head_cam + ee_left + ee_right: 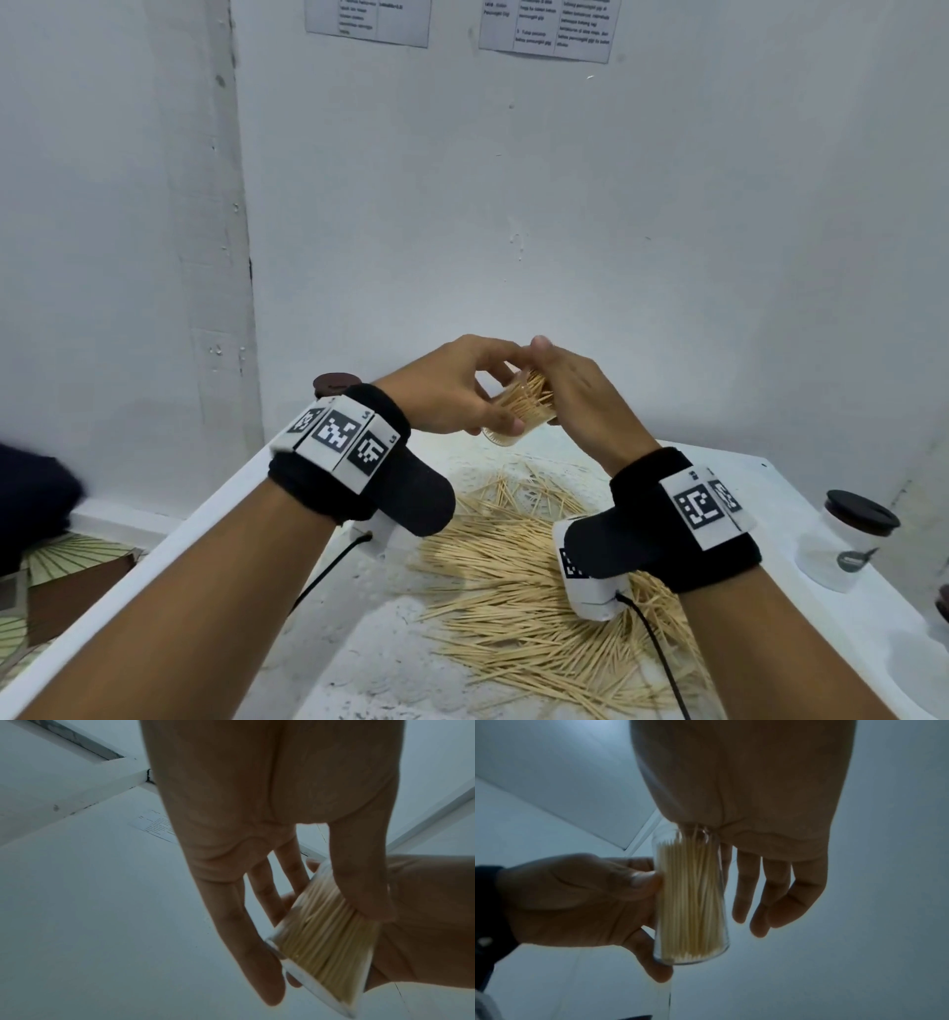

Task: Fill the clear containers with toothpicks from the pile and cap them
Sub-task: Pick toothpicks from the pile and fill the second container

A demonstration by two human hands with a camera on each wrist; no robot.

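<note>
White painted walls meet in a corner beyond the hands, scuffed and chipped along the joint, with two printed sheets (367, 20) taped high above them; the print is too small to read. Below the hands lies a white table (801, 493), its top rough and speckled. Toothpicks (518, 580) lie in a loose pile on it directly under both wrists. To the right of the right hand stands a capped container (847, 539) with a dark lid, well apart from the pile. A dark round lid (336, 384) shows just behind the left wrist.

The left hand (452, 390) grips a clear container (518, 411) by its side, thumb and fingers curled round it, held tilted above the far edge of the pile. It is packed with toothpicks and uncapped. The right hand (575, 395) is against the container's open end, palm at the toothpick tips, fingers relaxed and nearly straight. The hands are together at the container.
</note>
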